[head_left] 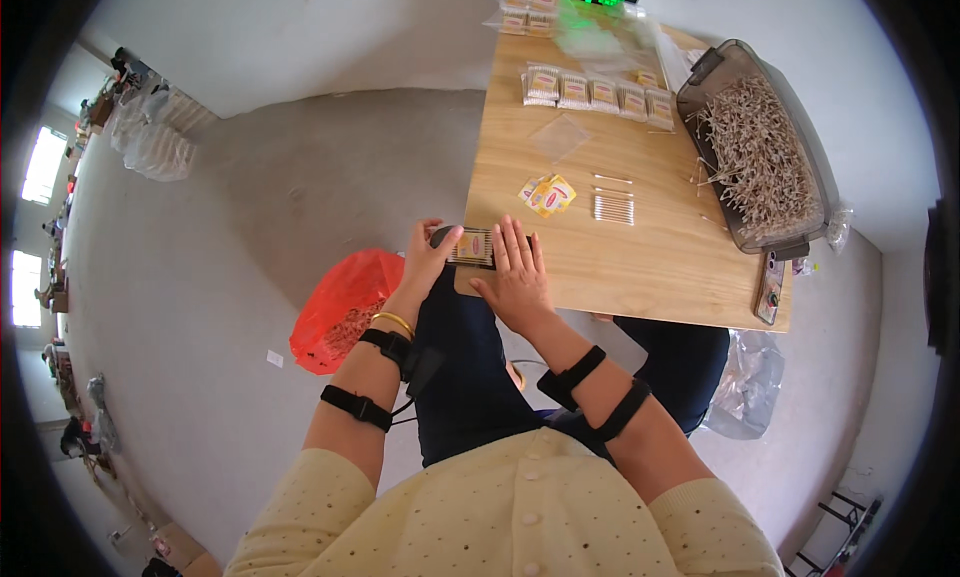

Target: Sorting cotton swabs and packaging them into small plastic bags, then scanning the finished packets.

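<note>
At the table's near left corner, my left hand (424, 262) grips a small clear pack of cotton swabs (471, 245) with a yellow label, its thumb across the left end. My right hand (517, 275) lies flat beside the pack, fingers stretched out and touching its right edge. A dark flat object (438, 237) shows partly under the pack and hands; its kind is hidden. Beyond my right hand are a neat row of cotton swabs (614, 210), a loose swab (613, 178) and several yellow label cards (549, 194). An empty clear bag (560, 137) lies farther back.
A grey bin (738, 239) heaped with cotton swabs stands at the table's right. Filled swab packs (602, 95) line the back, near loose clear bags (600, 42). A phone (769, 288) lies by the right edge. A red bag (318, 312) sits on the floor at left.
</note>
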{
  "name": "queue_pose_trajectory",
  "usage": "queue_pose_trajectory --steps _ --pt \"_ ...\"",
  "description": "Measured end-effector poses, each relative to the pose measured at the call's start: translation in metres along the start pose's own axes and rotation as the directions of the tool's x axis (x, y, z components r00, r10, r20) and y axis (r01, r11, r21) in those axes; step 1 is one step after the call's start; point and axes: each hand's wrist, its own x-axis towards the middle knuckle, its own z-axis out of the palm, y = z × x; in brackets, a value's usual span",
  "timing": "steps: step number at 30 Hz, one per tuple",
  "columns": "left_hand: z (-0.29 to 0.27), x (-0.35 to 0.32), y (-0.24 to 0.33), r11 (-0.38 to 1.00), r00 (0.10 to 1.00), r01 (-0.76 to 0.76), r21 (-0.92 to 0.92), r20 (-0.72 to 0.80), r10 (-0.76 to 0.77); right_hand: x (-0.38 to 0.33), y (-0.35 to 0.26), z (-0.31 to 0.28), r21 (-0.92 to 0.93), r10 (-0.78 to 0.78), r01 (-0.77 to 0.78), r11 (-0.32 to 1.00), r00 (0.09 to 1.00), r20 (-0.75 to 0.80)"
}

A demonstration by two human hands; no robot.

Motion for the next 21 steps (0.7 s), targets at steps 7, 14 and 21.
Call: queue_pose_trajectory --steps 7,14,21 --pt "0.006 -0.012 0.047 0.860 0.869 -0.433 0.271 -0.129 0.478 -0.023 0.072 -0.025 -0.027 0.065 -0.068 0.997 0.993 -0.102" --pt "0.090 -0.042 0.130 0.715 0.719 -0.689 0.120 0.239 0.653 -0.055 0.155 -0.064 -0.139 0.236 -0.274 0.952 0.942 -0.239" --pt "0.159 -0.040 0.105 0.618 0.684 -0.727 0.300 0.398 0.611 -0.045 0.164 -0.072 -0.099 0.154 -0.180 0.979 0.962 -0.225"
